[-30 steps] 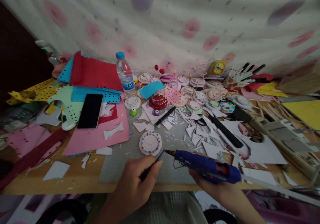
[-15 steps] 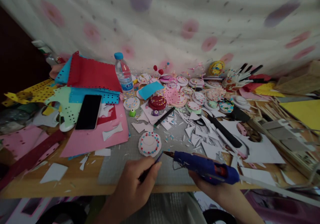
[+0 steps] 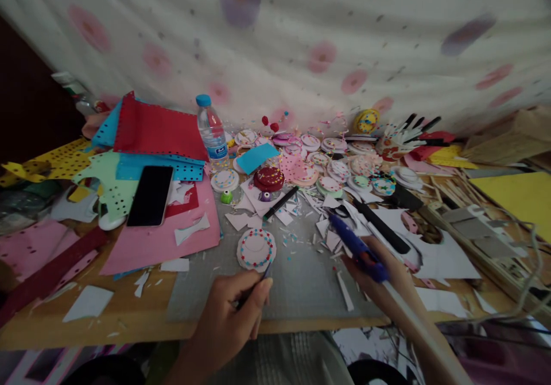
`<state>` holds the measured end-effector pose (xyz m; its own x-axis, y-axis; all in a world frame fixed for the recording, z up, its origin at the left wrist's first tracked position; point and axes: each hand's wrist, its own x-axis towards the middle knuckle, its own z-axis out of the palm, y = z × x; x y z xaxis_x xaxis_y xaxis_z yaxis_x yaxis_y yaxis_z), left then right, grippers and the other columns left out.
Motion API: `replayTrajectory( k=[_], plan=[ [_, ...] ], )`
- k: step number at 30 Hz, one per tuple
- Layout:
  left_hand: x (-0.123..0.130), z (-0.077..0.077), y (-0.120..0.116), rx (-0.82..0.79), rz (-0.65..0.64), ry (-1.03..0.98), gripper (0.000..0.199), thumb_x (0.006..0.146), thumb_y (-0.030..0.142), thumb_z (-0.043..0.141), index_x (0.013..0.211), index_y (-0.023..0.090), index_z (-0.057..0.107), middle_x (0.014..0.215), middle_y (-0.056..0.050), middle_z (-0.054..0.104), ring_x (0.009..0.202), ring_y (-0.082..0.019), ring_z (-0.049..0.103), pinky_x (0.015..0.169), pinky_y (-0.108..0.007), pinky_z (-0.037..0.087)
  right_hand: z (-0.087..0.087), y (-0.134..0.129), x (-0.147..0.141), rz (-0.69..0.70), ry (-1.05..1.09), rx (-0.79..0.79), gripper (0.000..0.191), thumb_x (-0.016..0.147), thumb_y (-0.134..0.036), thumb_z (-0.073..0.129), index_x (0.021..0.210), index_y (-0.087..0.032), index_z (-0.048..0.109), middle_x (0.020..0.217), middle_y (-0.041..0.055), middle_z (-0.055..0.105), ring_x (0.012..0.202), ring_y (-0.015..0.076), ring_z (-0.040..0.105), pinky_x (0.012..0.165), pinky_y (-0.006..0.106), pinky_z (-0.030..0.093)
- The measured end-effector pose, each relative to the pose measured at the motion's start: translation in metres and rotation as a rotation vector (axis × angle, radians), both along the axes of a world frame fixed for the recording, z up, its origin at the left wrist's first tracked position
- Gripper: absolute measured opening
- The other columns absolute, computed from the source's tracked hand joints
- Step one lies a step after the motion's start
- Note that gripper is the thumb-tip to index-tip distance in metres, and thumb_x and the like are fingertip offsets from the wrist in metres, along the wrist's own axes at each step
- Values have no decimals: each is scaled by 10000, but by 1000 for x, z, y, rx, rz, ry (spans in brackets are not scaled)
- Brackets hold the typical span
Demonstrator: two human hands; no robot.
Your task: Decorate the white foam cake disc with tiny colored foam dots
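Note:
My left hand [image 3: 235,310] pinches a thin dark pointed tool [image 3: 263,276], its tip at the lower right edge of a white scalloped disc [image 3: 256,249]. Red and blue beads ring that disc, which lies on the grey cutting mat [image 3: 297,293]. My right hand [image 3: 379,267] is wrapped round a blue glue gun [image 3: 359,247], whose nozzle points up and left over white paper scraps. A long pale glue stick trails from the back of the gun. Just right of the mat's middle lies a narrow white strip [image 3: 344,290].
A black phone [image 3: 150,195] rests on pink sheets at the left. Behind the mat stand a water bottle [image 3: 213,129] and many decorated discs. A black pen [image 3: 280,202], paper scraps [image 3: 333,238] and a cup of pens [image 3: 394,144] lie farther right.
The glue gun in my right hand has swung away from the left hand's tool, up and to the right. The white strip on the mat now shows. My left hand has barely moved.

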<state>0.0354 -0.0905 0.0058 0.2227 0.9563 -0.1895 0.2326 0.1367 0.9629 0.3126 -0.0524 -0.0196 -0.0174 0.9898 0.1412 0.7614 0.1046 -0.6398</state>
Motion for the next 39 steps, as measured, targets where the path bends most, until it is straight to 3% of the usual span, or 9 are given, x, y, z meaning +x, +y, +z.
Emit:
replayTrajectory(
  k=[3, 7, 11, 14, 17, 21, 26, 35, 39],
  plan=[
    [-4, -5, -3, -40, 50, -56, 410, 920, 451, 447, 622, 175, 504, 373, 48, 451, 329, -75, 397, 380, -183, 294, -18, 19, 25, 3, -243, 241, 380, 800, -322, 524, 1144, -162, 497, 927, 111, 641, 783, 257, 603, 704, 389, 499],
    [-12, -11, -5, -54, 132, -45, 431, 885, 483, 488, 592, 169, 527, 400, 31, 473, 353, -87, 442, 387, -181, 327, -44, 35, 42, -20, -510, 349, 409, 810, -211, 449, 1200, -102, 500, 916, 154, 600, 830, 299, 569, 759, 461, 463],
    [-18, -10, -4, -100, 233, -28, 447, 834, 521, 521, 556, 171, 522, 389, 49, 402, 332, -77, 375, 349, -177, 258, -38, 33, 28, -100, -642, 422, 425, 841, -293, 518, 1212, -88, 505, 944, 175, 563, 898, 343, 544, 765, 500, 449],
    [-13, -5, 1, -143, 288, -37, 449, 791, 531, 542, 519, 174, 519, 364, 61, 348, 315, -76, 332, 341, -189, 215, -14, 14, -8, 8, -456, 582, 395, 837, -299, 589, 1180, -130, 489, 1004, 155, 570, 947, 311, 537, 803, 462, 448],
    [-2, -1, 8, -196, 294, -52, 442, 773, 535, 525, 508, 181, 514, 356, 68, 307, 318, -84, 302, 348, -211, 199, 5, -10, -59, 404, -221, 615, 210, 834, -258, 611, 999, -175, 512, 886, 70, 593, 794, 215, 547, 691, 336, 455],
    [12, -1, 14, -78, 283, -27, 409, 768, 441, 537, 470, 184, 424, 452, 48, 326, 461, -98, 335, 450, -229, 264, 11, -17, -113, 695, -232, 685, 137, 901, -209, 482, 775, -194, 532, 714, 10, 586, 638, 183, 501, 614, 330, 395],
    [10, -1, 22, -10, 290, 40, 396, 771, 433, 516, 484, 189, 394, 499, 31, 354, 542, -123, 346, 513, -254, 283, 14, 6, -130, 774, -261, 822, 261, 889, -71, 396, 709, -180, 551, 589, 9, 518, 560, 172, 445, 561, 305, 337],
    [6, -7, 35, -72, 200, 98, 399, 796, 429, 486, 485, 189, 418, 502, 34, 344, 528, -125, 349, 506, -254, 262, 18, 34, -122, 973, -181, 810, 212, 791, -72, 446, 664, -238, 482, 527, -19, 484, 515, 161, 406, 479, 301, 311],
    [-15, -5, 41, -97, 268, 118, 462, 868, 490, 426, 549, 180, 550, 438, 61, 284, 444, -110, 305, 451, -242, 224, 3, 56, -120, 749, 208, 657, 212, 768, -52, 456, 705, -244, 394, 587, -40, 441, 522, 137, 405, 500, 287, 313]
  ],
)
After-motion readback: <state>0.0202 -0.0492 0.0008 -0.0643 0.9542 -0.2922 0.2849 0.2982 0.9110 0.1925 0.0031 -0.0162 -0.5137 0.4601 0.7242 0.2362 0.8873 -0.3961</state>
